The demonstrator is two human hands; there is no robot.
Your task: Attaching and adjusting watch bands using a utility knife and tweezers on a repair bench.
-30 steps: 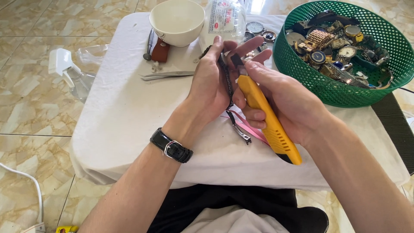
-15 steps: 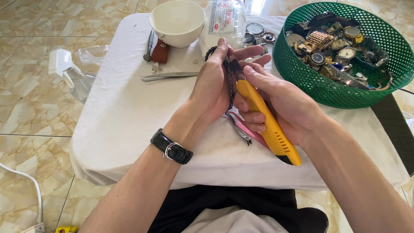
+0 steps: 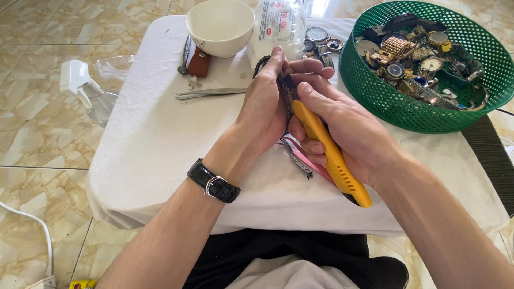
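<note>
Left hand (image 3: 265, 109): raised over the middle of the table, fingers curled and pressed together around a dark watch; a black wristwatch sits on this wrist.
Right hand (image 3: 348, 128): fingers wrapped tight around the yellow knife handle, thumb laid along its top.
Watch (image 3: 285, 88): dark, narrow, mostly hidden inside the left palm; only a strip of band and the case edge show between the two hands; face not visible.
Knife (image 3: 332, 160): long yellow plastic handle with a black butt end, slanting down to the right; its tip meets the watch, blade itself hidden.
Pink strap (image 3: 308, 163): lies on the cloth just under the hands, beside a metal clasp.
Table (image 3: 150, 139): covered in white cloth.
Bowl (image 3: 219, 25): white, at the far edge.
Tweezers (image 3: 209, 93): metal, flat on the cloth left of the hands.
Basket (image 3: 396, 107): green plastic mesh, far right, heaped with assorted watches.
Spray bottle (image 3: 80, 85): clear, lying on the tiled floor, left.
</note>
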